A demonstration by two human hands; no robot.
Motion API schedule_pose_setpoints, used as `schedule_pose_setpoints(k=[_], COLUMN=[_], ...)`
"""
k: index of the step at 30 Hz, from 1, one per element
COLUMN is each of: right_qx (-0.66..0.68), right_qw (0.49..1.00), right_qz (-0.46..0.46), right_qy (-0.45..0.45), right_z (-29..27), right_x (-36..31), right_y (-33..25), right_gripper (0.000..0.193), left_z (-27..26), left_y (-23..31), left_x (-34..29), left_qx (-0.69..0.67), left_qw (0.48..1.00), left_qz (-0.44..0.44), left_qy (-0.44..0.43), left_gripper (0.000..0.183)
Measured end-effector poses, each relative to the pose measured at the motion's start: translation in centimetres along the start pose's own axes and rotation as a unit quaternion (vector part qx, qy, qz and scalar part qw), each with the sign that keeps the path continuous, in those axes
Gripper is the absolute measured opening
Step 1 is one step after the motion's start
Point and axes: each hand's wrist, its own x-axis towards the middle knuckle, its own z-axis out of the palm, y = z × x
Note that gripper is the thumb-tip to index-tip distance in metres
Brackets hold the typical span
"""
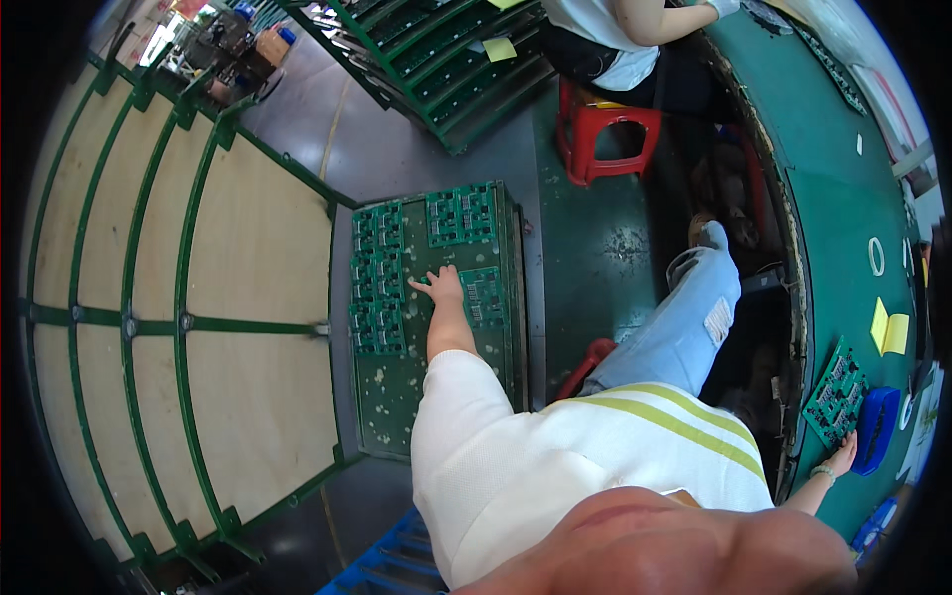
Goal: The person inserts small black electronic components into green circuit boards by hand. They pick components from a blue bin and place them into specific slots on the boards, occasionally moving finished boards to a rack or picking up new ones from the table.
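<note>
My left hand (443,286) reaches over a green, paint-flecked tabletop (407,397), fingers spread and nothing visible in them. Just right of it lies a green circuit board panel (484,296). Another panel (461,214) rests beyond, and a column of boards (377,273) runs along the left side. At the far right, over the workbench, my right hand (842,455) grips the lower edge of a green circuit board (838,392) with dark components. A blue box-shaped object (877,430) stands right beside that hand.
The green workbench (843,228) carries a yellow sticky-note pad (890,328) and a white ring (876,256). Green-framed wooden panels (258,248) stand at left. Ahead are a green slotted rack (436,59), a red stool (610,139) and a seated person (635,50).
</note>
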Motion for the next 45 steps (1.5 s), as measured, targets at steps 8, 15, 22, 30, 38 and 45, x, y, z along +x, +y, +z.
schedule_pose_setpoints(k=[8, 15, 22, 30, 38, 45], right_qx=[0.022, 0.009, 0.013, 0.000, -0.146, -0.170], right_qw=[0.997, 0.996, 0.997, 0.996, 0.981, 0.976], right_qz=[0.042, 0.047, -0.004, -0.018, 0.027, 0.034], right_qy=[0.065, 0.070, 0.075, 0.089, 0.127, 0.132], right_z=[-0.6, -0.9, 1.2, 1.1, 2.9, 2.4], right_x=[-0.5, 0.4, -0.8, -1.2, -3.7, -2.6], right_y=[-0.7, -1.2, 1.2, -1.7, -5.7, -5.4], right_gripper=[0.034, 0.033, 0.031, 0.034, 0.030, 0.031], left_z=[1.5, 7.3, 13.3, 15.4, 10.4, 10.0], left_y=[1.9, 3.2, 5.7, 6.9, 7.5, 8.4], left_x=[4.6, 4.1, -5.2, -4.3, -2.3, -1.7], left_qx=[-0.026, -0.122, -0.356, -0.395, -0.422, -0.441], left_qw=[0.999, 0.989, 0.902, 0.904, 0.878, 0.862], left_qz=[0.007, 0.006, -0.242, -0.152, -0.225, -0.250], left_qy=[-0.023, 0.082, 0.016, 0.068, 0.007, 0.036], left_gripper=[0.036, 0.042, 0.142, 0.118, 0.102, 0.093])
